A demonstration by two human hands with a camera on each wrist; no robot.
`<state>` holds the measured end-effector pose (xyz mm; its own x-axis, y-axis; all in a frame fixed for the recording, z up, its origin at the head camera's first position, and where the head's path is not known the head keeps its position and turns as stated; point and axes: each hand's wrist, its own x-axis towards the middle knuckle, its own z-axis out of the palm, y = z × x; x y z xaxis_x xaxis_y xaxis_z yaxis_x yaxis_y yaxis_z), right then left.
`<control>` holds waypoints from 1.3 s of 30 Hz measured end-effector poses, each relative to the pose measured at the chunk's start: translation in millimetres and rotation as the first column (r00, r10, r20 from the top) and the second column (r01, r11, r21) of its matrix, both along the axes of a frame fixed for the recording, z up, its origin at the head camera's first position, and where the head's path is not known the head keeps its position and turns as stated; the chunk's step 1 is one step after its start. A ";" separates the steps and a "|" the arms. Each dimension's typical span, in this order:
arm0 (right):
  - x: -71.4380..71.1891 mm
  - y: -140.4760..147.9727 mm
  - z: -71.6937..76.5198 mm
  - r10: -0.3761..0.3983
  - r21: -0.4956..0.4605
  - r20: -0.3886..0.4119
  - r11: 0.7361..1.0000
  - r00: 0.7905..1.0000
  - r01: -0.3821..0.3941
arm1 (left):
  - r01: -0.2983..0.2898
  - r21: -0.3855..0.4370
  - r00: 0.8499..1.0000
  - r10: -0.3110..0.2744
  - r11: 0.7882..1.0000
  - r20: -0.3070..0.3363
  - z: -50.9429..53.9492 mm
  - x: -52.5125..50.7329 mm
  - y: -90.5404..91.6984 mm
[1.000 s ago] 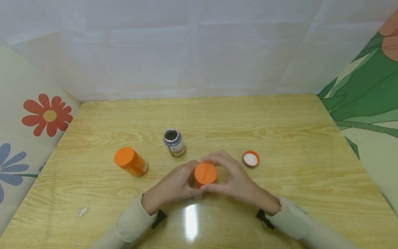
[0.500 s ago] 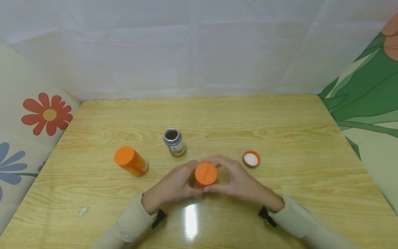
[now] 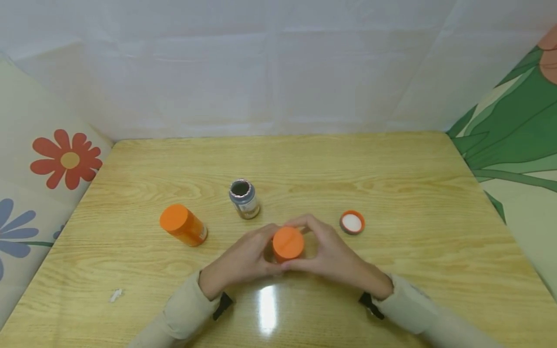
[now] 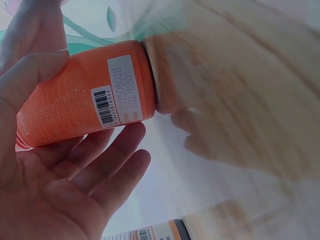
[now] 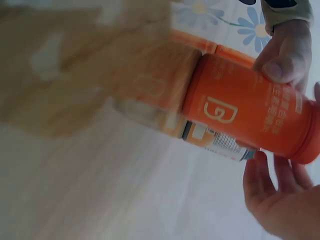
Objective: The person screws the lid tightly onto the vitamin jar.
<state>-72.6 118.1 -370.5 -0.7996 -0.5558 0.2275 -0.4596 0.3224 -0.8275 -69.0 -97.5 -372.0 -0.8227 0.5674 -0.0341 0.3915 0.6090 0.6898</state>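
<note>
An orange screw-cap bottle [image 3: 288, 243] stands upright on the table, its lid facing up. My left hand [image 3: 244, 258] grips its body, thumb on one side and fingers round the other; the printed label of the bottle [image 4: 95, 92] faces the left wrist camera. The right hand [image 3: 326, 249] holds the lid between thumb and fingers. In the right wrist view, fingers of the right hand [image 5: 285, 195] curve near the lid end, while the thumb of the left hand [image 5: 285, 65] presses the body. The bottle's base meets the glossy tabletop.
Left of the hands stands a second orange bottle [image 3: 184, 226] with its lid on. Behind them is a small open grey jar [image 3: 244, 199]. An upturned orange-rimmed lid [image 3: 351, 222] lies to the right. A white scrap [image 3: 115, 295] marks the table's left front.
The right hand's fingers and wrist have shifted slightly back and forth round the lid. The left hand and the bottle have stayed in place.
</note>
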 end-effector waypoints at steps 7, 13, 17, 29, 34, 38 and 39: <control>-1.3 7.2 3.6 0.082 -0.041 -0.004 0.996 0.997 -0.083 | -0.007 0.001 1.000 0.007 1.000 -0.021 -0.7 0.9 -0.3; -1.3 5.1 2.8 0.066 -0.029 -0.027 0.997 0.997 -0.066 | -0.004 0.003 1.000 0.004 1.000 -0.020 -2.0 0.6 -1.0; -2.5 1.7 0.0 0.044 -0.033 -0.053 0.998 0.998 -0.046 | -0.004 0.002 1.000 0.004 1.000 -0.007 -2.0 0.2 -0.6; -4.0 5.5 4.6 0.103 0.003 -0.017 0.995 0.995 -0.103 | -0.003 0.003 1.000 0.003 1.000 -0.013 -0.6 1.5 -0.6; -5.7 7.3 3.9 0.105 -0.005 -0.044 0.994 0.994 -0.105 | -0.004 0.007 1.000 0.004 1.000 -0.022 -1.6 1.8 -1.0; -4.6 4.1 2.6 0.039 -0.010 -0.059 0.999 0.997 -0.040 | -0.011 0.006 1.000 0.011 1.000 -0.005 -2.0 1.8 -1.1; -4.3 2.9 2.3 0.024 -0.014 -0.063 1.000 0.998 -0.025 | -0.013 0.007 1.000 0.013 1.000 0.001 -2.1 1.7 -1.1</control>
<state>-76.9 121.0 -368.2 -0.7693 -0.5716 0.2854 -0.5188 0.2982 -0.8012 -67.3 -98.6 -374.1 -0.8299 0.5570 -0.0312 0.3830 0.6095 0.6941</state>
